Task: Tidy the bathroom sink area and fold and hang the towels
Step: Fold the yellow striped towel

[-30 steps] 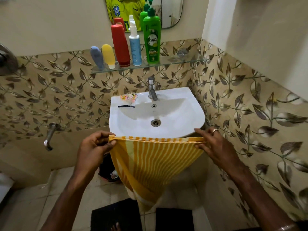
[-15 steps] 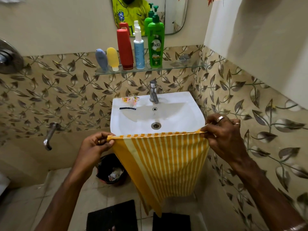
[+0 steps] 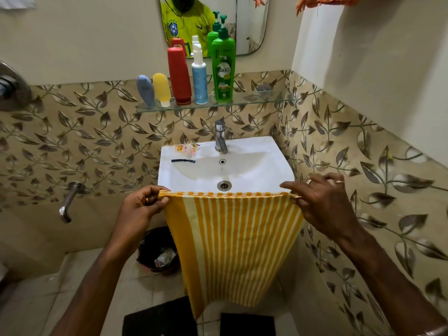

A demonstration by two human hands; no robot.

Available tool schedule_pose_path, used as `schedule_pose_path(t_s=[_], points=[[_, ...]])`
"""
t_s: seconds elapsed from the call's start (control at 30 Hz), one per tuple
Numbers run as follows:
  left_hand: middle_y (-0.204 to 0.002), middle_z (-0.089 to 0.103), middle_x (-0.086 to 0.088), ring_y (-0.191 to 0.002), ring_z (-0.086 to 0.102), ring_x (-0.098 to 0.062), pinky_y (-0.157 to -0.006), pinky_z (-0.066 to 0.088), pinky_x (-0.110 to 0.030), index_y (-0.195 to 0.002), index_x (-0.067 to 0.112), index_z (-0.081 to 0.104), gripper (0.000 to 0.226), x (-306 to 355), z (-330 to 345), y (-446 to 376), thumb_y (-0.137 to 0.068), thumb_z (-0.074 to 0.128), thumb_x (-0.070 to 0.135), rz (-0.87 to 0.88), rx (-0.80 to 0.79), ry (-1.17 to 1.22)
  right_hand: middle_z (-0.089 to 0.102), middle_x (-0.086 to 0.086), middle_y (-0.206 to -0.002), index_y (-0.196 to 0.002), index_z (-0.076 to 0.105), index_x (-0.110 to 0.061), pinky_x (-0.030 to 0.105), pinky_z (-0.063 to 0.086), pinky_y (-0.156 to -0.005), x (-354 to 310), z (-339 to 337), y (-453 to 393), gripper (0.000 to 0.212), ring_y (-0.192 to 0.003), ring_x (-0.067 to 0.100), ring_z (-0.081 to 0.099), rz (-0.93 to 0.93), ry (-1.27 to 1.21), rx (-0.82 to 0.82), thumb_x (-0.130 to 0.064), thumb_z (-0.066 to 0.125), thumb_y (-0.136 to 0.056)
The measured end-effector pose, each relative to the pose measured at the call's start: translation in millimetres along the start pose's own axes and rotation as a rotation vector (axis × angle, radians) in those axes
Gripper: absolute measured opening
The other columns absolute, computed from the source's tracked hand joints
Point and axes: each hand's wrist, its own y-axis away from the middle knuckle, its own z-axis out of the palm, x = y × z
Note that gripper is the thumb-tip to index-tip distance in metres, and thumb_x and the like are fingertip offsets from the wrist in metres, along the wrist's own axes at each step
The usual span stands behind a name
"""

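Striped towel (image 3: 232,241) hangs lower centre of frame, before sink (image 3: 278,166). Left hand (image 3: 143,207) pinches top left corner, right hand (image 3: 320,202) pinches top right corner. Top edge taut, horizontal; long axis drops straight down. Hands level; next fold likely brings corners together.

Yellow-and-white striped towel (image 3: 232,243), folded double, hangs vertically in front of white sink (image 3: 274,166), top edge stretched level just at basin's near rim; stripes run top to bottom, lower edge slants down to the left. Top corners pinched by left hand (image 3: 143,209) and right hand (image 3: 322,202).
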Motion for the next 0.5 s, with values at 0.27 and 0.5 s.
schedule_pose_path(t_s=[0.27, 0.5], points=[[-0.094, 0.074, 0.001, -0.085, 0.068, 0.002, -0.073, 0.052, -0.018, -0.102, 0.015, 0.072, 0.018, 3, 2, -12, -0.093, 0.061, 0.003, -0.003, 0.038, -0.008, 0.058, 0.001, -0.115, -0.135, -0.034, -0.067, 0.034, 0.057, -0.070, -15, -10, -9, 0.096, -0.079, 0.015, 0.060, -0.344, 0.020, -0.690, -0.034, 0.050, -0.102], [-0.092, 0.074, 0.003, -0.080, 0.068, 0.005, -0.070, 0.053, -0.018, -0.102, 0.013, 0.072, 0.018, 4, 9, -11, -0.093, 0.061, 0.003, -0.001, 0.057, -0.022, 0.060, 0.005, -0.099, -0.144, -0.026, -0.061, 0.027, 0.030, -0.053, -35, -21, -18, 0.101, -0.067, 0.013, 0.048, -0.477, 0.080, -0.817, -0.015, 0.052, -0.099]])
